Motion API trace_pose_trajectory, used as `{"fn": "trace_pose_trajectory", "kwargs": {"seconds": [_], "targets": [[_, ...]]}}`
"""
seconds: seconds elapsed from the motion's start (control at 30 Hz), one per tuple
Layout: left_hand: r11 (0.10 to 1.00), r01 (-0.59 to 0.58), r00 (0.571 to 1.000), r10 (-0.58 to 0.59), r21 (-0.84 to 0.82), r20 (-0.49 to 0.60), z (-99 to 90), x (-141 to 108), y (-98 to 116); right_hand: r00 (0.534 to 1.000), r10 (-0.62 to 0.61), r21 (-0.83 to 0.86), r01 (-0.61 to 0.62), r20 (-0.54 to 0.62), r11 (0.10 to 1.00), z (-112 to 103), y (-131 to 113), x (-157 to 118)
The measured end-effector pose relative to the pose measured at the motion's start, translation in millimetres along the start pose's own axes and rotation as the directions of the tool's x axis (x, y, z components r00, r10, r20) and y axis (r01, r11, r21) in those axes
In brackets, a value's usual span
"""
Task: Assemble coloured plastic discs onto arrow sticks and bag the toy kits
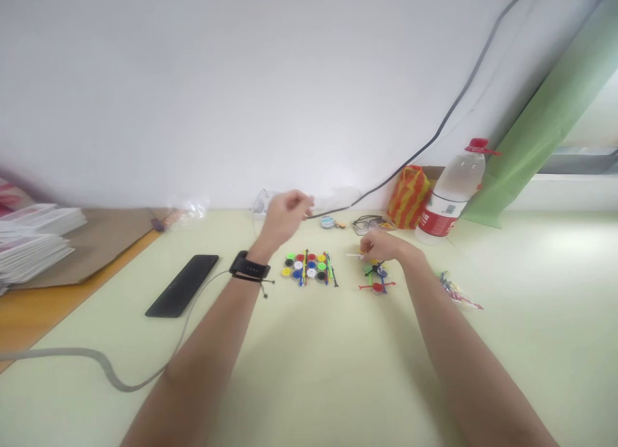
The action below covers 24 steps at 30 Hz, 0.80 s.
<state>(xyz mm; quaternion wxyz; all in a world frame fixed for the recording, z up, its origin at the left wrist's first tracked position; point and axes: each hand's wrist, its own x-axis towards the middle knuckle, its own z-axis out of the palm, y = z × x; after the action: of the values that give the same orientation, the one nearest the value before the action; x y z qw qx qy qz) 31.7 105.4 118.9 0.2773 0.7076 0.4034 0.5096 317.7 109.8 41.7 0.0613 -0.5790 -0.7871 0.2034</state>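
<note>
My left hand (286, 216), with a black watch (250, 266) on the wrist, is raised near the wall behind the discs. Its fingers are curled together; anything between them is too small to make out. My right hand (380, 246) is low over the table, its fingertips pinched on a thin white arrow (354, 255) that pokes out to the left. Just below it lie small spinners of discs and arrows, among them a red spinner (377, 287). Between the hands, rows of coloured discs (311, 273) lie with several plastic arrows (329, 266) on and beside them.
A black phone (182, 286) and a grey cable (116, 384) lie at left, near stacked white boxes (36, 247). A clear container (261, 205) is behind my left hand. At right are a water bottle (449, 192), a striped bag (408, 196) and a bag of arrows (458, 292).
</note>
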Motion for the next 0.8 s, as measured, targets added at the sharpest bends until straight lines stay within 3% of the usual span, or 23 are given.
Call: {"fn": "trace_pose_trajectory", "kwargs": {"seconds": [0.03,0.1,0.2,0.27,0.37,0.43,0.53,0.8], "targets": [[0.987,-0.093,0.995,0.087,0.131,0.055,8.0,-6,0,1.0,0.009,0.001,-0.009,0.001,1.0,-2,2,-1],[0.877,-0.263,0.962,0.208,0.403,0.175,21.6,-16,0,1.0,0.021,0.005,-0.021,-0.003,1.0,-5,4,0],[0.767,-0.364,0.921,0.211,0.529,0.328,35.5,-21,3,1.0,0.029,0.011,-0.029,-0.002,1.0,-5,5,2],[0.787,-0.344,0.926,0.193,0.512,0.325,40.4,-16,5,1.0,0.025,0.02,-0.025,0.005,0.999,-4,6,2],[0.889,-0.256,0.951,0.162,0.38,0.261,42.5,1,10,1.0,0.01,0.039,-0.01,0.017,0.999,-4,8,0],[0.955,-0.176,0.951,0.102,0.239,0.292,42.1,12,14,1.0,0.005,0.05,-0.006,0.016,0.999,-4,9,-1],[0.986,-0.112,0.929,0.061,0.121,0.366,41.6,17,15,1.0,0.016,0.059,-0.015,-0.015,0.998,-5,9,-1],[0.954,-0.173,0.892,0.047,0.243,0.45,43.2,1,-14,0.977,0.068,0.168,-0.034,-0.2,0.985,-13,9,-2]]}}
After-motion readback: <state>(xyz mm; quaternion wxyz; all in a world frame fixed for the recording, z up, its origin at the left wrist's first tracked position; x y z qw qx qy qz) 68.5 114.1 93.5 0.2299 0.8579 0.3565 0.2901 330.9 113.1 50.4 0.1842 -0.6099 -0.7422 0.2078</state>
